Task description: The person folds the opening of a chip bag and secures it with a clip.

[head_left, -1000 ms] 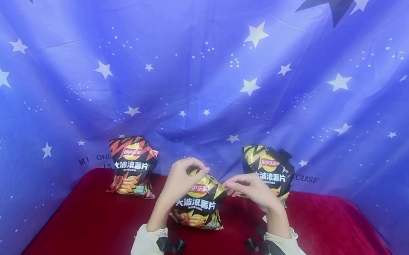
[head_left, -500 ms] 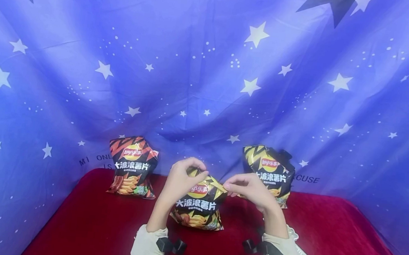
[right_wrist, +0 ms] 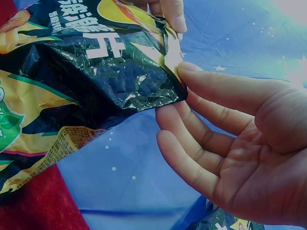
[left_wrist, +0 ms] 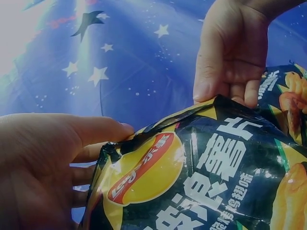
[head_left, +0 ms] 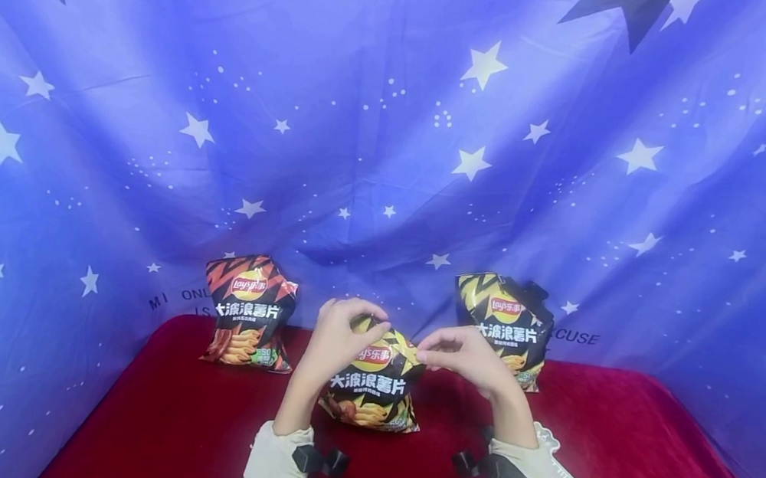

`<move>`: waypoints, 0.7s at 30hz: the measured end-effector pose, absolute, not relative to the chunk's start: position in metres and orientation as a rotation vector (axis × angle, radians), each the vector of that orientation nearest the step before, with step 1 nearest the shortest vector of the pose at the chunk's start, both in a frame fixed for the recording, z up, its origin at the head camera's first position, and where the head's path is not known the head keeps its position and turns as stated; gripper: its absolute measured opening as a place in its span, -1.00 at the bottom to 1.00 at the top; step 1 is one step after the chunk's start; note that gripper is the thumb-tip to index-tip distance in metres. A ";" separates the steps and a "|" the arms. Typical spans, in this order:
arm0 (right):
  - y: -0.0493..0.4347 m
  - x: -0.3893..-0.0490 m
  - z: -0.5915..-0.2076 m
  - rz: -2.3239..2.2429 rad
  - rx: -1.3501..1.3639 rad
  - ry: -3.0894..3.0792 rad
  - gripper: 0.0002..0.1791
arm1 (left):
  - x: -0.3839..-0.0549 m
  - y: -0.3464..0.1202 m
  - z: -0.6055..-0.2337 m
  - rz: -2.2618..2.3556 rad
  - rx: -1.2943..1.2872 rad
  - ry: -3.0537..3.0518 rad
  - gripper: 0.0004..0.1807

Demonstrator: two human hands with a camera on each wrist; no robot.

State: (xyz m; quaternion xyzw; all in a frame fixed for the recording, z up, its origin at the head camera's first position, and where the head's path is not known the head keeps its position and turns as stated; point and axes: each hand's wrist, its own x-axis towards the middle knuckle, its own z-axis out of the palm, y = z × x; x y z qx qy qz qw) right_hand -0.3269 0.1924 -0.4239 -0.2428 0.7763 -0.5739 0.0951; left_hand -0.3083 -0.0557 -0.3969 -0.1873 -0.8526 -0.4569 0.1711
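Note:
A black and yellow bag of potato chips (head_left: 369,385) stands on the red cloth, between my two hands. My left hand (head_left: 337,342) pinches its top left corner between thumb and fingers. At the opposite top corner my right hand (head_left: 464,358) pinches the bag's edge; in the right wrist view the thumb of this hand (right_wrist: 240,129) lies on the corner with fingertips behind it. The left wrist view shows the bag's top edge (left_wrist: 177,115) running creased from one hand to the other. Whether the top is torn cannot be told.
A red and black chip bag (head_left: 247,314) stands at the back left. Behind my right hand is another yellow and black bag (head_left: 504,312), with a black object (head_left: 533,293) at its top. A white plastic piece (head_left: 564,472) lies beside my right sleeve. A starry blue curtain (head_left: 376,161) hangs behind.
My right hand and forearm have shifted slightly left, uncovering more of the white plastic piece. The bag's top right corner has tilted a little. My left hand keeps its place.

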 end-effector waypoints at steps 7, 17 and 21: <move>0.192 -0.326 -0.424 -1.716 -0.713 2.296 -0.77 | -0.309 -0.058 -0.398 -1.347 -0.557 -2.458 -0.89; 0.189 -0.324 -0.422 -1.727 -0.712 2.290 -0.75 | -0.310 -0.058 -0.399 -1.371 -0.572 -2.386 -0.92; 0.188 -0.325 -0.422 -1.738 -0.712 2.296 -0.76 | -0.309 -0.056 -0.399 -1.367 -0.553 -2.376 -0.90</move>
